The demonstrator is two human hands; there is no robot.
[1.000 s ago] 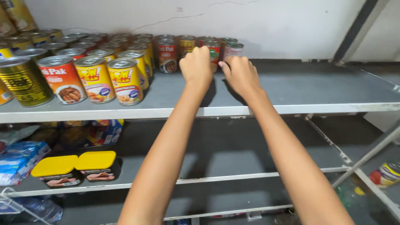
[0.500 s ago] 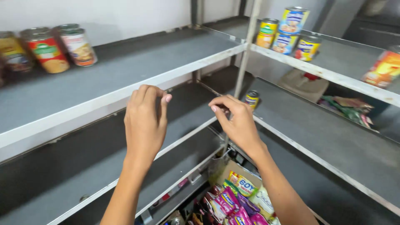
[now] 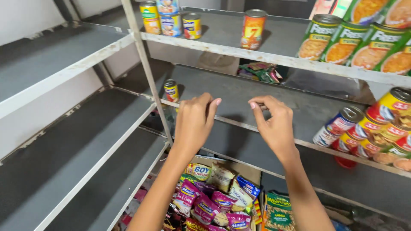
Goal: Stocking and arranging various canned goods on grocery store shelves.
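My left hand (image 3: 193, 122) and my right hand (image 3: 274, 124) hover side by side in front of the middle grey shelf (image 3: 257, 100). Both hold nothing, their fingers loosely curled and apart. Nearest to my left hand stands a small yellow can (image 3: 171, 90) beside the upright post (image 3: 147, 72). To the right of my right hand, several cans with red, yellow and blue labels (image 3: 368, 128) lie on their sides in a row.
The top shelf (image 3: 239, 50) carries three small cans at the back left, an orange can (image 3: 253, 29) and green-labelled cans (image 3: 342, 40) at the right. Snack packets (image 3: 214, 201) fill a box below. Grey shelves (image 3: 55, 64) stand bare at the left.
My view has swung right from the left shelving to the corner unit. Both hands left the cans they touched a second ago and now hang free before the middle shelf.
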